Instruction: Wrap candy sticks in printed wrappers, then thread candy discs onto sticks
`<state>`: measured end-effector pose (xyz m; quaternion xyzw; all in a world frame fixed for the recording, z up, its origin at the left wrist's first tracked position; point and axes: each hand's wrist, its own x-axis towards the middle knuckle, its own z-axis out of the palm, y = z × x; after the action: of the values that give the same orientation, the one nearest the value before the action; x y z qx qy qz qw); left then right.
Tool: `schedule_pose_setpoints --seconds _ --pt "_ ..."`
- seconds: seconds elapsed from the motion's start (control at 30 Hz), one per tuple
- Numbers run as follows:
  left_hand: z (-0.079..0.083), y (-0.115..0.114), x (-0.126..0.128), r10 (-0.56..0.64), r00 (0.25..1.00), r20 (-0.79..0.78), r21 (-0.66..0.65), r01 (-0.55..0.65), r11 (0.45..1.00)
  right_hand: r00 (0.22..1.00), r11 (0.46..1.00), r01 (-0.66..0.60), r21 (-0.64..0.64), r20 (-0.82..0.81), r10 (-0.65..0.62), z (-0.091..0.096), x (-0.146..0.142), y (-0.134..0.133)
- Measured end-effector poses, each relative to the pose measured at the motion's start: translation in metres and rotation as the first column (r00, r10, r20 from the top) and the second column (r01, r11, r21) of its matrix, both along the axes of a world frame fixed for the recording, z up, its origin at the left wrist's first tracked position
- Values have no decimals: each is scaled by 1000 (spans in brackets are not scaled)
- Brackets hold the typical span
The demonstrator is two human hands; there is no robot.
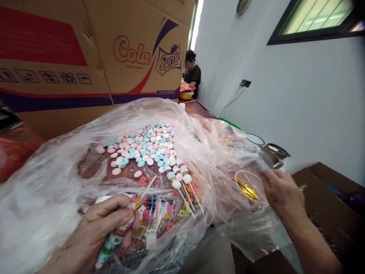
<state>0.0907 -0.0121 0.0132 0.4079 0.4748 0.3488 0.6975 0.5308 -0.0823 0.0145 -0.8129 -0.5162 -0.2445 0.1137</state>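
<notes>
My left hand (pixel 97 232) is at the bottom left, its fingers closed on a small printed candy packet (pixel 145 215) with a white stick poking up from it. My right hand (pixel 281 192) is at the right, seen from the back, its fingers curled down beside a clear container of gold twist ties (pixel 247 188); I cannot see whether it holds anything. Between my hands lies a big clear plastic bag (pixel 57 182) spread open, with several pink, blue and white round candies (pixel 148 148) on it and three white-stick lollipops (pixel 182 180).
A large Cola and Sprite cardboard box (pixel 94 57) stands behind the bag. Another person (pixel 192 72) sits at the far end of the brown table by a yellow bowl (pixel 186 95). A white wall runs along the right. A brown carton (pixel 327 198) sits at the lower right.
</notes>
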Motion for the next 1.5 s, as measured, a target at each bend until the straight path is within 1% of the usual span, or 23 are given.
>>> schedule_pose_setpoints --seconds 0.03,0.1,0.17,0.2,0.23,0.27,0.33,0.43,0.53,0.6,0.73,0.83,0.87,0.93,1.0,1.03,1.1,1.2,1.27,1.3,1.4,1.43,1.5 --pt "3 0 1 -17 1000 7 -6 17 1000 999 987 -37 158 -17 40 4 -5 -1" --pt "6 -1 6 -39 998 45 -1 39 999 978 913 -116 391 -115 173 11 -28 0" --pt "5 -4 16 -61 992 108 2 61 998 905 858 -158 488 -276 323 13 -66 7" --pt "3 -6 22 -77 987 140 6 76 997 842 848 -204 490 -354 407 11 -89 12" --pt "1 -8 28 -101 982 160 9 101 995 746 838 -281 467 -443 497 7 -114 18" --pt "0 -10 34 -123 978 168 12 123 992 624 815 -375 441 -530 574 3 -138 24" --pt "-3 -12 43 -134 975 177 11 134 991 397 748 -483 456 -647 651 -7 -182 36" --pt "-6 -11 49 -88 971 221 -4 91 996 154 656 -588 473 -731 665 -16 -223 47" --pt "-10 -9 46 -43 969 243 -3 45 999 32 629 -655 419 -816 577 -17 -239 50" --pt "-13 -8 45 -14 973 229 2 14 1000 22 628 -678 383 -842 539 -17 -241 50" --pt "-16 -8 44 41 981 189 46 -51 998 80 628 -689 362 -823 562 -21 -242 52" --pt "-16 -9 43 56 988 146 108 -72 992 131 564 -742 362 -747 652 -26 -243 53" --pt "-16 -9 43 59 990 128 119 -74 990 166 540 -761 360 -696 699 -27 -244 53" --pt "-16 -7 42 63 993 100 131 -76 988 285 506 -789 348 -521 804 -29 -246 52" --pt "-17 -3 40 57 994 88 138 -69 988 404 472 -819 326 -256 878 -30 -247 50" --pt "-17 0 39 44 996 79 136 -54 989 429 447 -840 307 -129 894 -30 -246 50" --pt "-17 7 36 -38 999 20 103 36 994 395 371 -893 254 49 917 -27 -243 49" --pt "-11 19 30 -257 962 -91 3 259 966 219 198 -969 146 147 965 -22 -233 53" --pt "-5 27 26 -428 893 -139 -57 424 904 88 83 -996 41 153 984 -19 -227 57" --pt "-3 30 25 -508 846 -161 -77 502 861 40 43 -999 -17 135 990 -18 -225 60" --pt "2 36 24 -687 690 -228 -128 678 724 -39 -30 -987 -158 49 998 -13 -223 64" --pt "2 37 24 -717 656 -236 -145 705 694 -56 -51 -981 -186 21 998 -11 -223 65" --pt "5 38 23 -730 636 -251 -151 719 678 -74 -79 -973 -216 -28 997 -4 -225 62"
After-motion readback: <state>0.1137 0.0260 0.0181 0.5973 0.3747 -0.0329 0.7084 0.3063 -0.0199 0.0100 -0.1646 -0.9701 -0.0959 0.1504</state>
